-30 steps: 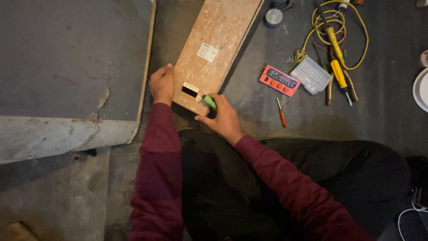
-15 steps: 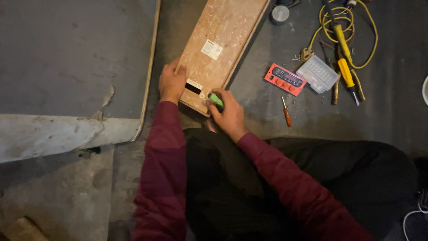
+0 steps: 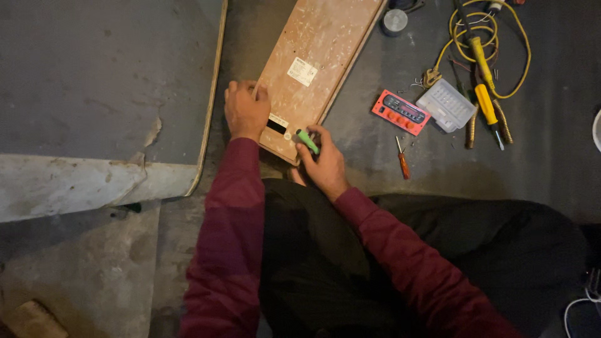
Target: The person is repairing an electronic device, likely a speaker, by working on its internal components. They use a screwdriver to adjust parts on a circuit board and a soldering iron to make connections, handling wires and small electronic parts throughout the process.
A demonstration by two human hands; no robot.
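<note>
Grey concrete floor (image 3: 513, 169), dim light. Your left hand (image 3: 245, 111) lies flat on the near end of the chipboard panel (image 3: 319, 56), fingers spread, gripping nothing, just beside the small dark slot (image 3: 276, 125). Your right hand (image 3: 324, 164) is closed round a green-handled screwdriver (image 3: 307, 141), tip at the panel's near edge, prob. on a screw, though it's too small to tell. Keep the tool square to the panel & press down w/ the left so the board can't skid. A red module (image 3: 400, 112), clear parts box (image 3: 447, 104) & small orange screwdriver (image 3: 402, 159) lie well apart at right.
</note>
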